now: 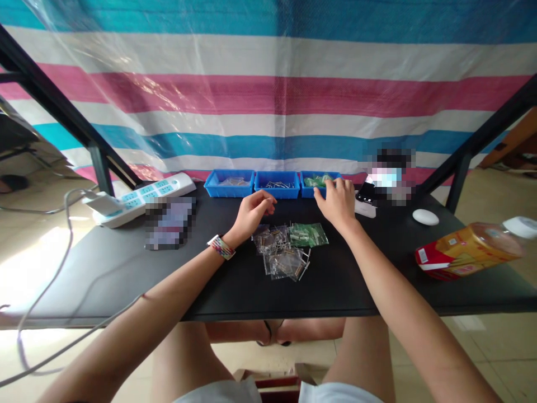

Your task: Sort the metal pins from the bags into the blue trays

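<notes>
Left hand (253,214), loosely cupped, and right hand (339,202), grip unclear, flank the nearer plastic packets (285,263).

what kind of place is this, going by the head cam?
Likely a makeshift small-parts workstation: three blue trays line the back of a black table, small plastic bags lie in front of them, and a striped plastic sheet hangs behind.

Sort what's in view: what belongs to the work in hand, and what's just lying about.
Work in hand, by the look of it:
right blue tray, with the right hand at it
middle blue tray
left blue tray
clear packets, near the left hand
green packet

Apparently just lying about:
power strip
bottle
white oval object
blurred flat object
</notes>
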The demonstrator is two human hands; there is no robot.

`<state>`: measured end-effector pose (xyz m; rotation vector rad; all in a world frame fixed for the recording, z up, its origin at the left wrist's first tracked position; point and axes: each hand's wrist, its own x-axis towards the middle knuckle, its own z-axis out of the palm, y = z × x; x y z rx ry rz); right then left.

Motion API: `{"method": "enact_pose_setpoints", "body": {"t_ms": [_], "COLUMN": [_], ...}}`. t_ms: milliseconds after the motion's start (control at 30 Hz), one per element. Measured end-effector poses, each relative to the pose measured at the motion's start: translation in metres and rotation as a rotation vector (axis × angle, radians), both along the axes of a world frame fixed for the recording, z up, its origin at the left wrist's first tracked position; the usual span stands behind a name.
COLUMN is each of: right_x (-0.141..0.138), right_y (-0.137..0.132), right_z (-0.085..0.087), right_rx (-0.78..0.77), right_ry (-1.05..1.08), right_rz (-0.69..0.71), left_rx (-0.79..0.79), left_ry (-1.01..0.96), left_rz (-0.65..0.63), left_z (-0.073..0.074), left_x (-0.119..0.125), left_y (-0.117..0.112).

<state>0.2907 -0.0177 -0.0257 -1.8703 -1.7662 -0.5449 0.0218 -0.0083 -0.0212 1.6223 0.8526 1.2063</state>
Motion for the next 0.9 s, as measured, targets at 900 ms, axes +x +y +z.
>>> {"method": "enact_pose_setpoints", "body": {"t_ms": [900], "right_x": [0.004], "right_y": [-0.014], "right_z": [0.027], "right_rx": [-0.832], "right_ry": [0.616], "right_rz": [0.706], "left_rx": [0.385], "left_ry": [0.586], "left_rz": [-0.265], "left_z": [-0.004], "left_x": [-0.001], "left_y": [-0.005]}}
